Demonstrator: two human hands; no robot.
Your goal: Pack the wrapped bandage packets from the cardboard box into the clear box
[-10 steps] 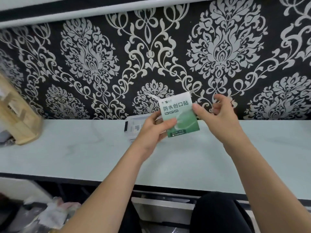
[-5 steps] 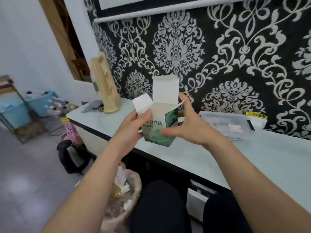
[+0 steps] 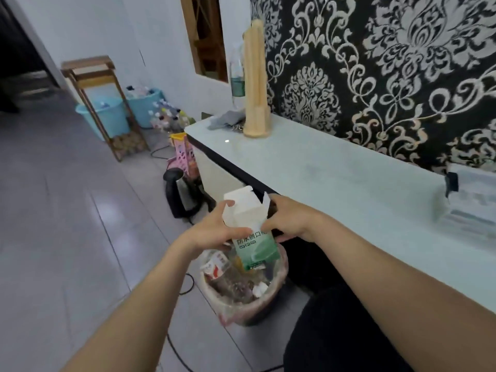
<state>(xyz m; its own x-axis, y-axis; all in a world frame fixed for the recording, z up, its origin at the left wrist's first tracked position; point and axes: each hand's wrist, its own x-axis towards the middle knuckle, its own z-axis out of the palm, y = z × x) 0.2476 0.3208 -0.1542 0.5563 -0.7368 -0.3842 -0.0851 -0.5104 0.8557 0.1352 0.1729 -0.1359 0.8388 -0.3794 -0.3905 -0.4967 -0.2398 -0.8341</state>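
Observation:
The green and white cardboard box (image 3: 255,245) has its top flaps open and hangs in the air over a lined waste bin (image 3: 241,288) on the floor. My left hand (image 3: 214,229) grips its left side. My right hand (image 3: 284,224) grips its right side near the top. No bandage packets show inside it from here. The clear box (image 3: 472,202) lies on the white counter (image 3: 335,178) at the far right, blurred and partly cut off by the frame edge.
A tall cream wooden object (image 3: 256,84), a bottle and a grey cloth stand at the counter's far left end. A black kettle (image 3: 182,194) and cables lie on the floor by the bin. Blue tubs (image 3: 107,116) and a wooden stand sit further back.
The view has swung left and down, away from the counter. Both hands have carried the cardboard box, now with its flaps open, from above the counter to above the waste bin.

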